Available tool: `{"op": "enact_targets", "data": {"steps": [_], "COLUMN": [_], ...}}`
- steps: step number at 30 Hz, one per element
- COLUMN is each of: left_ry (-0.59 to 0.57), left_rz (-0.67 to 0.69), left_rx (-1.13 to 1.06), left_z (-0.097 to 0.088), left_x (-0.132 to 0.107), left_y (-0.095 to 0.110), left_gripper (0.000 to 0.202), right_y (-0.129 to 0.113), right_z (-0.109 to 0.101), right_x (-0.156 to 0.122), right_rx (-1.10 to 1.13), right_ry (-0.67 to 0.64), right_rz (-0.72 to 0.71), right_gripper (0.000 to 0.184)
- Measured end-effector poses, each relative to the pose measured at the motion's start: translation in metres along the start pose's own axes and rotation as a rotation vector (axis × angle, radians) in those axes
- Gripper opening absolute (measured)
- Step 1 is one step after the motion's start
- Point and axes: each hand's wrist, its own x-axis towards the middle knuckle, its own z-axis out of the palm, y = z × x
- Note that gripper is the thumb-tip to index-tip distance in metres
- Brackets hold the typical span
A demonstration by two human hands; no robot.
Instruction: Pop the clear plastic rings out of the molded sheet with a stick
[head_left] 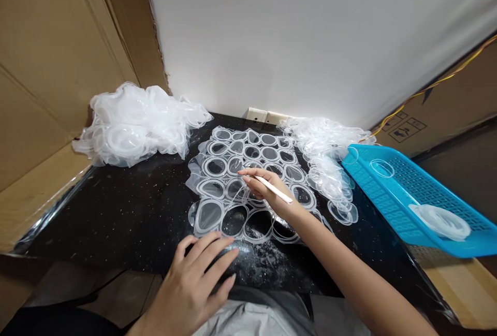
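A sheet of joined translucent rings [213, 189], like soft plastic or silicone, lies flat on the black speckled table [147, 212]. My right hand [274, 191] is over the middle of the sheet, its fingers closed round a slim white pen-like tool [276, 189]. The tool's tip is too small to make out near the fingertips. My left hand [200, 274] hovers or rests by the sheet's front edge, fingers spread and holding nothing. Some rings under my right hand and forearm are hidden. White powdery specks [264, 263] mark the tabletop in front.
Piled translucent pieces [135, 123] stand at the back left, and a heap of rings [330, 155] at the back right. A blue plastic basket [388, 206] with several rings sits right. Cardboard [58, 67] borders the left; wall sockets [264, 116] are behind.
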Motion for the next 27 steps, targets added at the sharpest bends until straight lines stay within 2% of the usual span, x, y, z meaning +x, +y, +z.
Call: {"op": "enact_targets", "data": {"steps": [5, 7, 12, 18, 27], "left_ry": [0.152, 0.166, -0.038, -0.170, -0.166], "left_rz": [-0.056, -0.070, -0.098, 0.014, 0.090], "left_rx": [0.015, 0.031, 0.129, 0.245, 0.329], "left_z": [-0.005, -0.007, 0.002, 0.010, 0.009], "left_x": [0.013, 0.016, 0.018, 0.010, 0.004], "left_y": [0.003, 0.002, -0.006, -0.013, -0.011], "left_gripper": [0.020, 0.020, 0.029, 0.031, 0.034], "right_y": [0.001, 0.002, 0.001, 0.003, 0.001], "right_z": [-0.003, -0.003, -0.002, -0.003, -0.002], "right_x": [-0.003, -0.003, -0.002, -0.002, -0.002], "right_rx": [-0.051, -0.017, 0.075, 0.090, 0.097], "right_ry": [-0.049, -0.082, -0.102, -0.070, 0.023], "right_rz": [-0.023, -0.020, 0.022, 0.021, 0.022], "right_gripper": [0.028, 0.027, 0.025, 0.026, 0.025]}}
